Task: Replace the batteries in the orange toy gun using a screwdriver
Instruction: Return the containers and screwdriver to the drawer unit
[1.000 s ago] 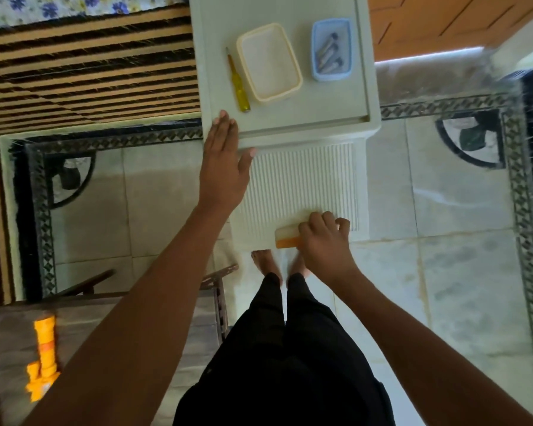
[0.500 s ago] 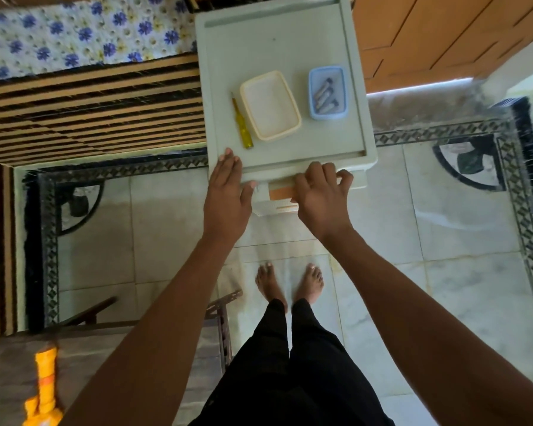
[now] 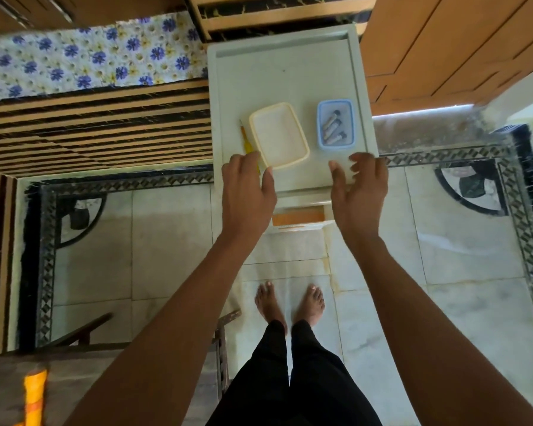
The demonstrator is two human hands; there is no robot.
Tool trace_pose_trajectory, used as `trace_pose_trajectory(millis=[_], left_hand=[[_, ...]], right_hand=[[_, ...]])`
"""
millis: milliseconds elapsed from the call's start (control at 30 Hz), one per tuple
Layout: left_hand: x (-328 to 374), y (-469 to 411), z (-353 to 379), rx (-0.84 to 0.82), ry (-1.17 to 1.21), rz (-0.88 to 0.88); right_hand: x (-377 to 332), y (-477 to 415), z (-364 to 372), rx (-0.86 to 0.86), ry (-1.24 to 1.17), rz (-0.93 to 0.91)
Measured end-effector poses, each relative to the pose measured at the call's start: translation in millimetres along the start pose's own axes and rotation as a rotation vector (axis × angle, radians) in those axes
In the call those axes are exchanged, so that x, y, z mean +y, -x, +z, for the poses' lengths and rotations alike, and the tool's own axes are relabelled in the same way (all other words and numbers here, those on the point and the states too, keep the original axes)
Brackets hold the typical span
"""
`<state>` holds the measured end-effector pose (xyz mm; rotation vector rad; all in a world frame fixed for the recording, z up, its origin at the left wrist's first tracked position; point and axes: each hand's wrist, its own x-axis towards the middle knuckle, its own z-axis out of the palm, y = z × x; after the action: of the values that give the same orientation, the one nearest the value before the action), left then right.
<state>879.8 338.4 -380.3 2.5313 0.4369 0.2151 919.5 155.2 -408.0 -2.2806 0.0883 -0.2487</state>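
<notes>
Nearest, at the lower left corner: orange toy gun (image 3: 34, 395) lying on a dark wooden bench (image 3: 74, 373), only partly in view, well apart from both hands. Further out, bare feet (image 3: 270, 305) on pale floor tiles (image 3: 166, 229). Above them, both hands over the near edge of a white table (image 3: 283, 75): left hand (image 3: 246, 192) relaxed, fingers apart, gripping nothing, covering the handle end of a yellow screwdriver (image 3: 246, 139), contact unclear; right hand (image 3: 359, 192) loosely spread, holding nothing. Beyond the fingers, a cream box (image 3: 279, 135) just beside the screwdriver, then a blue box (image 3: 336, 123) with batteries (image 3: 331, 127) inside.
</notes>
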Motion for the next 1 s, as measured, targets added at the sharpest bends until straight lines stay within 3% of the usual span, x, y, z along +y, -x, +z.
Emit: trace_pose_trajectory(millis=[233,433,567,767,1000], left_hand=[[29.7,-35.5,11.2,-0.106,-0.099,-0.119],[34.9,-42.1,18.7,-0.068,0.041,-0.226],[24.6,-37.8,25.3,-0.065,0.286,-0.337],[35.4,19.1,8.8,-0.091,0.528,-0.348],[38.2,126.8,-13.2,-0.282,0.64,-0.33]], right_hand=[[-23.8,-63.9,7.1,-0.168,0.054,0.339],[-19.4,-64.6,3.0,-0.158,-0.062,0.44],[-6.2,-44.3,-12.9,-0.112,-0.213,0.454],[9.6,8.4,-51.0,-0.031,-0.437,0.478],[27.0,96.7,-89.3,0.014,-0.452,0.54]])
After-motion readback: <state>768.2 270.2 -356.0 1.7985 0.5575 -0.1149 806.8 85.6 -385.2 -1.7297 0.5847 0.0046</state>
